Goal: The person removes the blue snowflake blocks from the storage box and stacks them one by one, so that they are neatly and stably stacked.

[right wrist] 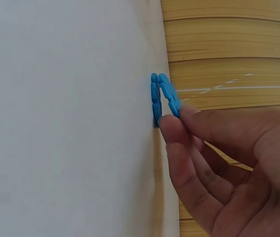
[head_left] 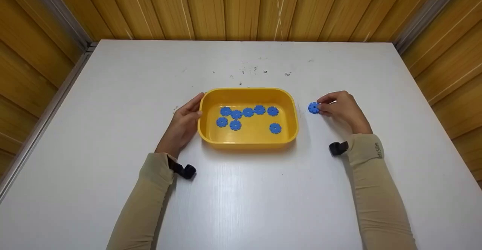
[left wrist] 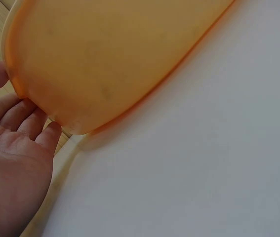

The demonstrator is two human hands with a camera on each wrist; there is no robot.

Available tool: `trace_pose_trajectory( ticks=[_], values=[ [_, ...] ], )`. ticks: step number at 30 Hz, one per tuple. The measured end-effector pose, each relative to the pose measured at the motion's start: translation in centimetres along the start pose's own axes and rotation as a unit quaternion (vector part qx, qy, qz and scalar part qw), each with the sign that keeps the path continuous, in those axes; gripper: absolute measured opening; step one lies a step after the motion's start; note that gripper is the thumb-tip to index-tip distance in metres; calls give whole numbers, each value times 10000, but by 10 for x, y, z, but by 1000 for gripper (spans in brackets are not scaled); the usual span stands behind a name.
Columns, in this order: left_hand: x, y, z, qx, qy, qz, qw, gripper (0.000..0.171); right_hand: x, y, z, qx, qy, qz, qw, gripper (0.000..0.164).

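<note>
On this side of the yellow tray (head_left: 256, 135), two tan sleeves (head_left: 128, 208) stretch over the white table (head_left: 263, 201). The left hand (head_left: 181, 124) grips the tray's left end, thumb at its rim, while just off the tray's right end the right hand (head_left: 344, 110) pinches one blue disc (head_left: 311, 108) by its edge. Eight more blue discs (head_left: 250, 114) lie on the tray's floor, and a panelled wall (head_left: 241, 9) stands beyond.

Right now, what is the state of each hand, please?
Left hand: closed, holding the yellow rounded-rectangular plastic tray.
Right hand: closed, pinching a blue notched plastic disc.
</note>
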State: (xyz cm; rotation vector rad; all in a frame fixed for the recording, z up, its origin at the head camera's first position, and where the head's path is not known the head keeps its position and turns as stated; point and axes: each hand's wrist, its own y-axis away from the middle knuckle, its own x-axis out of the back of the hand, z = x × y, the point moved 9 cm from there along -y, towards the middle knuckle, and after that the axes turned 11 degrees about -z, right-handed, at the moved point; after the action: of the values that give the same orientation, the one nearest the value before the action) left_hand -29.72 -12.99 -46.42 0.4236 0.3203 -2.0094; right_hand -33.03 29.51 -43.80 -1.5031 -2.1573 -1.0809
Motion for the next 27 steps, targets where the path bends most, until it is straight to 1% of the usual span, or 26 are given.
trace_pose_trajectory(
  ticks=[10,15,21,24,27],
  values=[
    [1,0,1,-41,-9,79,10000,65,-1,-1,2,-151,324,-54,9993,35],
    [0,1,1,-40,-2,47,10000,65,-2,-1,2,-143,403,-87,9990,36],
    [1,1,-1,51,-140,30,9999,65,-3,0,3,-107,374,-109,9992,37],
    [0,1,1,37,-210,-17,9998,65,-3,-1,2,-120,361,-133,9992,37],
    [-1,2,2,-18,-148,-49,9999,65,-3,0,1,-163,333,-137,9992,37]
  ],
)
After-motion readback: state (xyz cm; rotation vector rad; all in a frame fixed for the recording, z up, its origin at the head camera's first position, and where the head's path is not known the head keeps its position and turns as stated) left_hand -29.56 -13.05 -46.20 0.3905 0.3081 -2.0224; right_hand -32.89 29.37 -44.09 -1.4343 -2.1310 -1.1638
